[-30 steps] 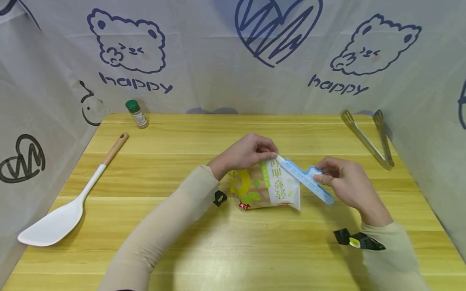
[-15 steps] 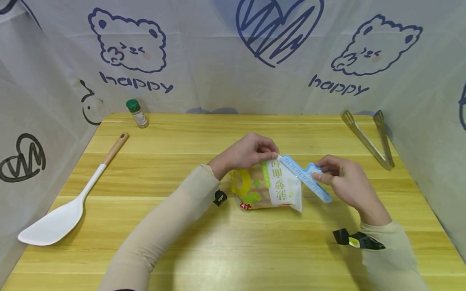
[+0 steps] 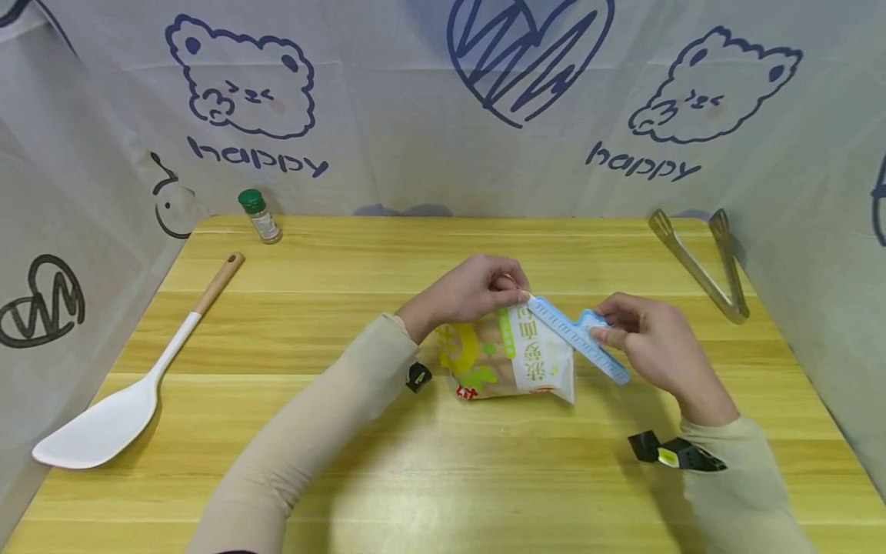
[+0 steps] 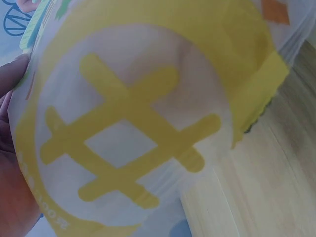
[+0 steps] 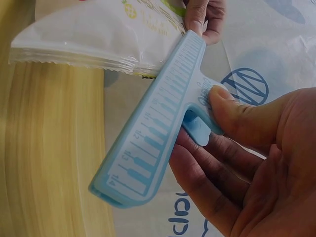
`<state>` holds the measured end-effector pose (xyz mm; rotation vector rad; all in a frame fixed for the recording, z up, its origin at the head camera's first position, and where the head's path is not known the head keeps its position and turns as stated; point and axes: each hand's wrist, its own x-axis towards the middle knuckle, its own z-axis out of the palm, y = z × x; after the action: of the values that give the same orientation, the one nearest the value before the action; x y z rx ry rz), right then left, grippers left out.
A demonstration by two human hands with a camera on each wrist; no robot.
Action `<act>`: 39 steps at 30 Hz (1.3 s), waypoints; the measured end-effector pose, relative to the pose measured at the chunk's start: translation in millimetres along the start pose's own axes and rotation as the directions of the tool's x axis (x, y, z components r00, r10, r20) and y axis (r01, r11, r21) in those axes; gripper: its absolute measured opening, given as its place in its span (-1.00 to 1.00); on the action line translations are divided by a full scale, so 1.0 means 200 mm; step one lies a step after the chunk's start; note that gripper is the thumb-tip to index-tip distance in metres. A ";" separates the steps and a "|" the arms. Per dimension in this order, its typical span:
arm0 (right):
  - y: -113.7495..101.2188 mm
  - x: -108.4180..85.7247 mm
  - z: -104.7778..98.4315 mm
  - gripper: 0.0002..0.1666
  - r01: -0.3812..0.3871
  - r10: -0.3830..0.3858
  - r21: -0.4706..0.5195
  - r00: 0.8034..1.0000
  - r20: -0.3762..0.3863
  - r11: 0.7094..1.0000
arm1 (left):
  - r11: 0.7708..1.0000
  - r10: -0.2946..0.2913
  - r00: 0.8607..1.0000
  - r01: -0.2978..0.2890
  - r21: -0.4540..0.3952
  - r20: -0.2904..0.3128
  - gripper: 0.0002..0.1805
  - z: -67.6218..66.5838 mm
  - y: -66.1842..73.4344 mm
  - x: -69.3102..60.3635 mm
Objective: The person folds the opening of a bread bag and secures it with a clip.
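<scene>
A left hand (image 3: 477, 289) pinches a corner of a crinkled plastic bag (image 3: 529, 373) mid-way across a wood-grain tabletop (image 3: 471, 477) — the right hand (image 3: 657, 346) grips the handle of a long, flat blue clip (image 3: 577, 338), its far end overlapping the bag's serrated edge. V-shaped metal tongs (image 3: 697, 271) lie well apart.

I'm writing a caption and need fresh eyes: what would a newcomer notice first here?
Probably the light-blue clip, pinched in the right hand and slanting close to the edge of the printed bag near the table's middle. The bag itself likely comes next, one corner pinched by the left hand. Then the large white spatula, lying along the table's left side.
</scene>
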<state>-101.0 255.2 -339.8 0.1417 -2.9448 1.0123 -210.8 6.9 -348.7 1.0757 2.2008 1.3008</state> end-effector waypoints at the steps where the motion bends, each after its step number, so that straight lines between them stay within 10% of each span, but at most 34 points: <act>1: 0.00 0.00 0.00 -0.79 0.002 -0.002 -0.004 1.000 -0.002 1.000 | 1.000 -0.006 1.000 0.006 -0.013 -0.001 -0.93 0.00 0.00 0.00; 19: 0.01 0.00 0.00 -0.80 -0.008 0.008 -0.004 1.000 -0.002 1.000 | 0.984 -0.087 0.995 0.080 0.159 0.039 -0.85 -0.09 -0.04 -0.07; 39: -0.01 0.01 0.02 -0.83 -0.006 0.006 0.016 1.000 -0.016 1.000 | 0.986 0.004 0.999 -0.011 0.168 0.041 -0.88 -0.08 -0.05 -0.08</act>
<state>-102.0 251.5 -342.1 0.1240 -2.9248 1.0334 -215.3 -16.7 -350.8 1.1613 2.3118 1.1018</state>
